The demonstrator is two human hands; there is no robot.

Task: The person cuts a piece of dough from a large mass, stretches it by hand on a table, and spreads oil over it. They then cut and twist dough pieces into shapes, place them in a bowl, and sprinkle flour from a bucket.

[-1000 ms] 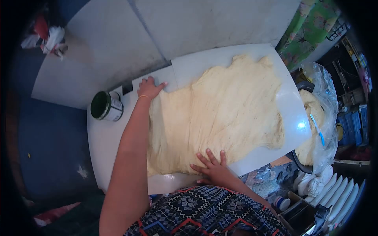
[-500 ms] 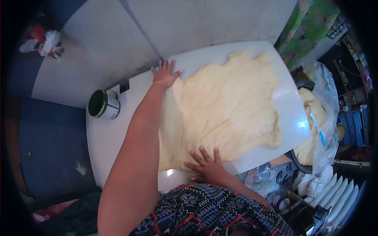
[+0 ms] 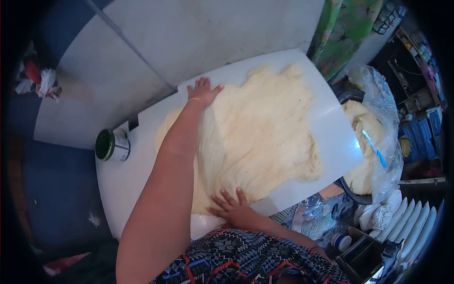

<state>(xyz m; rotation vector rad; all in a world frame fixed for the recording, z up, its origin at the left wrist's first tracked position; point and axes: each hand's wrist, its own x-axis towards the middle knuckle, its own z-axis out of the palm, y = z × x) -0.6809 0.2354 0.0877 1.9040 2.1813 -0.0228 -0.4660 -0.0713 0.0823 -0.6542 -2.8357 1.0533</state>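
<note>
Head view: dough sheet [image 3: 265, 128] is spread on the tabletop [image 3: 118, 189], long axis pointed eight-to-two o'clock; left hand [image 3: 203, 93] and right hand [image 3: 232, 209] are laid splayed, unclenched, at its ten- and seven-o'clock edges.

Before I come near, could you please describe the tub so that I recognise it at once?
Look first at the large white tabletop, where pale dough is spread. Near the tabletop's left edge in the picture sits a round tub with a printed label. Its dark green interior sets it apart from the white surface and pale dough.
</note>
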